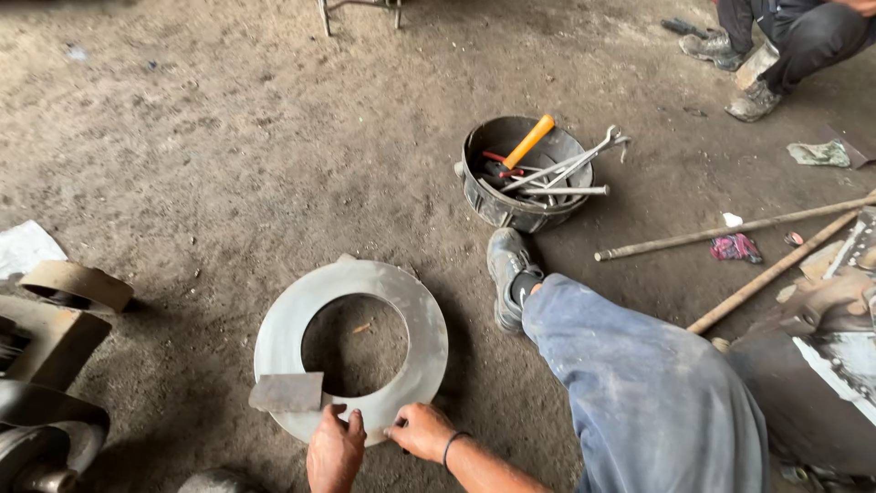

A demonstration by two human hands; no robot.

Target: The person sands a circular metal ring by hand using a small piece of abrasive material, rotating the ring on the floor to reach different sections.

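The flat ring (351, 351) is dull grey steel on a brown dirt floor (228, 137), the bucket (522, 173) is black and holds silver wrenches (566, 169) and an orange-handled hammer (529, 141), and the trouser leg (648, 393) is dusty blue.

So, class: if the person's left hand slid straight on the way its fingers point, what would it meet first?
The left hand points up-frame at the flat metal ring, whose near rim its fingers already seem to touch; the small metal plate lies just left of that line.
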